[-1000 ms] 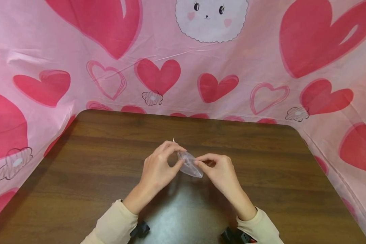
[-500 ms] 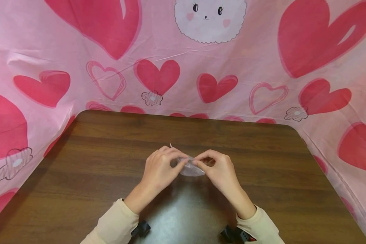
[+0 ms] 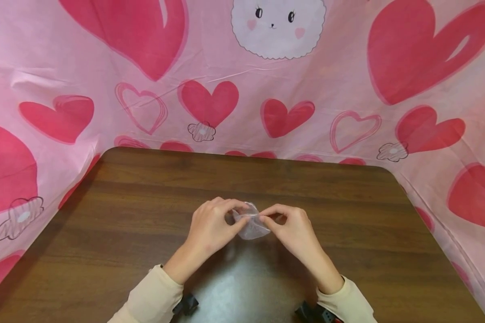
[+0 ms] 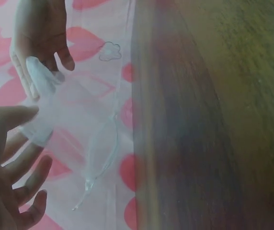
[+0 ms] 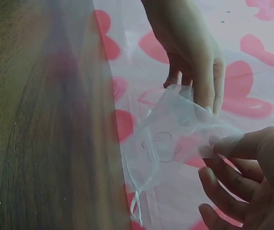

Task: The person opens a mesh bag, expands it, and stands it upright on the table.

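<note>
sheer white pouch [image 3: 251, 226], pink heart-print cloth [image 3: 347, 80]

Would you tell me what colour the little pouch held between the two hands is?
The pouch is sheer white, see-through mesh; the right wrist view shows it best.

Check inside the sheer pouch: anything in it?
Through the sheer pouch only the heart-print cloth behind shows; no solid contents visible. Where the left hand and right hand pinch it, fingers cover the mouth, so that part can't be judged.
</note>
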The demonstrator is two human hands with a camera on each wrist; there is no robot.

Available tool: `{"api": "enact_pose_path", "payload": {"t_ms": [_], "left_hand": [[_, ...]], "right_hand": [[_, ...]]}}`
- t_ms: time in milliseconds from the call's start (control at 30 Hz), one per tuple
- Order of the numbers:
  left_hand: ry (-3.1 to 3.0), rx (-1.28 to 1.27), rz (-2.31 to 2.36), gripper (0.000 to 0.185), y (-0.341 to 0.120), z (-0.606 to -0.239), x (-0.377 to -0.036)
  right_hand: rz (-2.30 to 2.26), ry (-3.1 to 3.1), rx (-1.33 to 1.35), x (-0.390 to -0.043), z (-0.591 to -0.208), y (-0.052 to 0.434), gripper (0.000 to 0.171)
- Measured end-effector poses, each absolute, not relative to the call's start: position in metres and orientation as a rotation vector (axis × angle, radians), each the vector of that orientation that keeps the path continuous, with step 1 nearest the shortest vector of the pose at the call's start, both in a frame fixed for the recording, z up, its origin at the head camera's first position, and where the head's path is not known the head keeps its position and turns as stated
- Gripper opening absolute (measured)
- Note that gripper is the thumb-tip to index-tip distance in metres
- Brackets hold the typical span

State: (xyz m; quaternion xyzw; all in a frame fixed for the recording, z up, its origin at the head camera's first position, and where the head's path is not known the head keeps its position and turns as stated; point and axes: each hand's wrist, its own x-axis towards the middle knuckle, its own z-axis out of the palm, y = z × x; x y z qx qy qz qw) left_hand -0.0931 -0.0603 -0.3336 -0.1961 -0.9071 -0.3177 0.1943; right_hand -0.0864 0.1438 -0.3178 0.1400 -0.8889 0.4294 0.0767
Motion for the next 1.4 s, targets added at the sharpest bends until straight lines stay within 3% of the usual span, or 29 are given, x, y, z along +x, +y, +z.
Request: {"api": "enact_pose_path", "payload": {"t_ms": [333,633,933,1100,1400], "left_hand": [[-2.546,-0.647,-0.824,0.006,-0.0564,-0.3352,-0.0915],[-2.577,-0.524,-0.848,0.011,-0.0584,-0.3332,-0.0913],[-2.609,-0.599,-0.85,0.018,-0.0572,-0.334,-0.0904],[-2.585,-0.628,-0.807,0.008,-0.0562,-0.3345,-0.0902],[-2.593,-0.448,-0.86,0.012,-0.0581,-0.3327,-0.0924]], "right_hand": [[1.286,-2.64,0.382,-0.0868,-0.3198,0.1417,0.013],[1.193,-2.713,0.473,-0.0865,-0.3203,0.145,0.009],[1.129,-2.719,0.408,-0.0854,-0.32,0.1408,0.009],[1.127,-2.726,0.397,-0.0848,-0.3197,0.14,0.012],[1.175,-2.642,0.392,-0.0835,-0.3203,0.1381,0.015]]}}
